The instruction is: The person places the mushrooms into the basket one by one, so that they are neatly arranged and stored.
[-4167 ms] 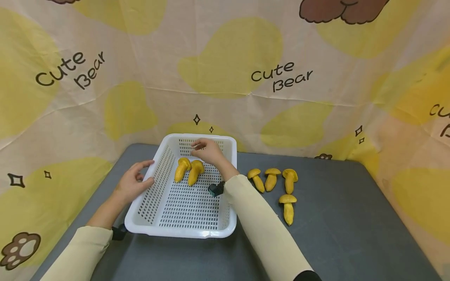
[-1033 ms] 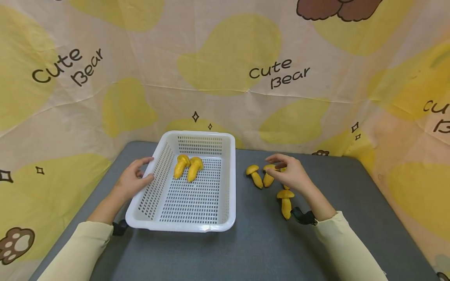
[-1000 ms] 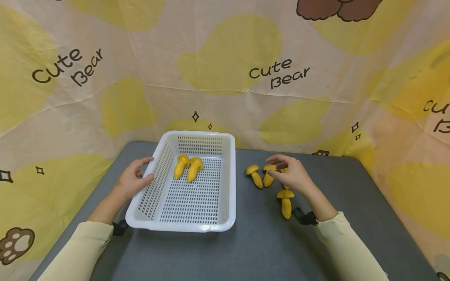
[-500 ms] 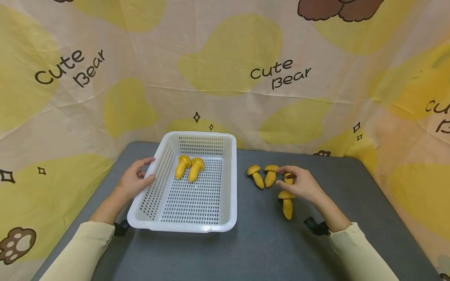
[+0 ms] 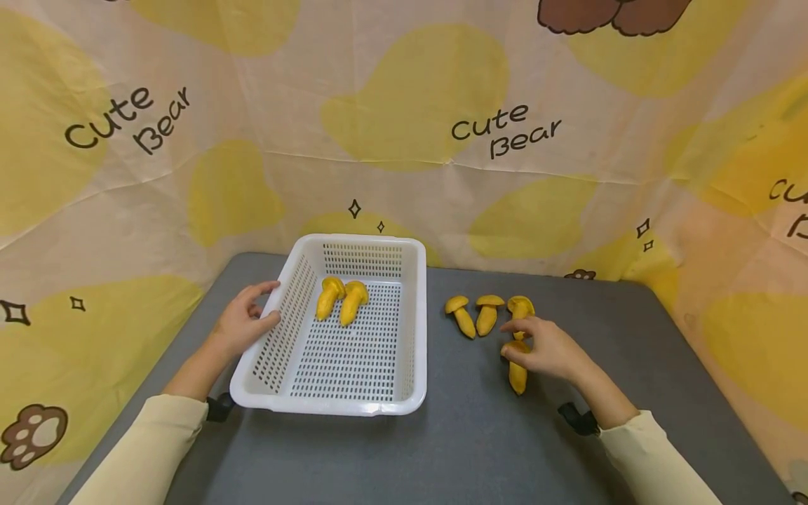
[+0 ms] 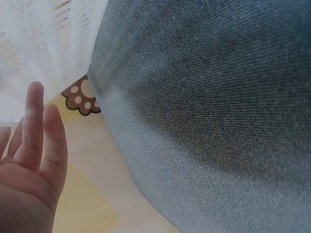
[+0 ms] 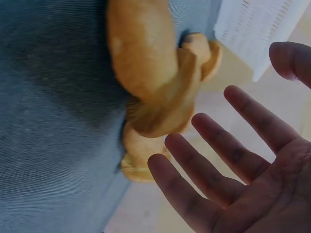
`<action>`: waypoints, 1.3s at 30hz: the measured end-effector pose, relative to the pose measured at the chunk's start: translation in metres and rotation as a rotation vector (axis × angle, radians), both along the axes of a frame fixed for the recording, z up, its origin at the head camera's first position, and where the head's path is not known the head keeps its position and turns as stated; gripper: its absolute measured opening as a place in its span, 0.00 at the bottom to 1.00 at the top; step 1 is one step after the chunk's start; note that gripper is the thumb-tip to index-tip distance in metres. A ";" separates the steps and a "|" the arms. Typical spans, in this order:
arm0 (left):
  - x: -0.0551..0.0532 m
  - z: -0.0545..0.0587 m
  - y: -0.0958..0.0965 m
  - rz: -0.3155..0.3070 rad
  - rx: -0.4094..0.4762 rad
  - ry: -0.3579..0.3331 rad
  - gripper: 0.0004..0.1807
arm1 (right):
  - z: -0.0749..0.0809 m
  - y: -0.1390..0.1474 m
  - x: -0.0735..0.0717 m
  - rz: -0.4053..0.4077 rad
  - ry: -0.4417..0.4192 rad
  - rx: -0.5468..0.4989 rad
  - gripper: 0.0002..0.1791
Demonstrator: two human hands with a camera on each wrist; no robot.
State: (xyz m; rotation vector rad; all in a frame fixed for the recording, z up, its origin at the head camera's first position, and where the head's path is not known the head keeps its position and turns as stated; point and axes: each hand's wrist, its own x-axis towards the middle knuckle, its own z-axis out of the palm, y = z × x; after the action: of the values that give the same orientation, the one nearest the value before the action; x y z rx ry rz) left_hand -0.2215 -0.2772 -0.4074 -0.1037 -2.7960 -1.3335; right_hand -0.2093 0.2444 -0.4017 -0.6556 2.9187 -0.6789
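My left hand [image 5: 243, 322] rests at the left rim of a white perforated plastic basket [image 5: 328, 405]. In the left wrist view its fingers [image 6: 34, 121] are fairly straight beside the basket's outer wall. Inside the basket lie two yellow mushrooms, one on the left [image 5: 327, 301] and one on the right [image 5: 352, 305]. My right hand [image 5: 549, 348] hovers just over the cap of the nearest loose mushroom [image 5: 518, 379], partly hiding it. The right wrist view shows that mushroom [image 7: 146, 48] apart from the spread fingers [image 7: 209, 174], which hold nothing.
Behind the nearest mushroom, a row of three more lies on the grey table [image 5: 454, 449]: a left one [image 5: 463, 321], a middle one [image 5: 487, 319] and a right one [image 5: 520, 306]. A printed cloth [image 5: 404, 105] hangs behind and beside the table.
My right hand has gone from above the basket to the loose mushrooms, then right and nearer, over the front one. My left hand stays at the basket rim.
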 end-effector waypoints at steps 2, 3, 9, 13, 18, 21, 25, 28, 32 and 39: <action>0.000 0.000 0.000 -0.002 0.001 0.000 0.32 | -0.004 0.001 -0.001 -0.001 0.008 0.000 0.22; 0.000 0.000 0.000 -0.004 0.001 -0.001 0.32 | -0.006 0.002 -0.001 -0.004 0.011 0.001 0.21; -0.001 0.000 0.000 -0.010 0.000 0.004 0.33 | -0.015 0.004 -0.001 -0.018 0.021 0.015 0.16; -0.001 0.000 0.000 -0.005 -0.001 0.002 0.33 | -0.018 0.005 -0.002 -0.025 0.018 0.022 0.14; -0.001 0.000 -0.001 -0.001 0.000 -0.007 0.33 | -0.020 0.006 -0.005 -0.020 0.016 0.030 0.11; -0.001 -0.001 -0.001 0.001 0.000 -0.006 0.32 | -0.021 0.007 -0.007 -0.010 0.012 0.028 0.11; -0.002 -0.002 -0.001 -0.004 0.003 0.002 0.32 | -0.022 0.007 -0.008 0.005 0.006 0.025 0.11; -0.001 -0.001 0.000 -0.009 0.009 0.004 0.32 | -0.023 0.006 -0.009 0.020 -0.001 0.030 0.12; 0.000 0.000 0.000 -0.015 0.017 0.005 0.32 | -0.023 0.005 -0.012 0.037 -0.018 0.035 0.12; 0.000 0.000 0.000 -0.003 0.004 0.006 0.32 | -0.025 0.005 -0.014 0.053 -0.015 0.023 0.11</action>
State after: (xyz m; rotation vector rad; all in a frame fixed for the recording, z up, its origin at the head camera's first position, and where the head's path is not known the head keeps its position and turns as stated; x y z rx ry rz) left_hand -0.2219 -0.2774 -0.4075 -0.1115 -2.7893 -1.3380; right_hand -0.2236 0.2493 -0.4264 -0.7192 2.8798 -0.6409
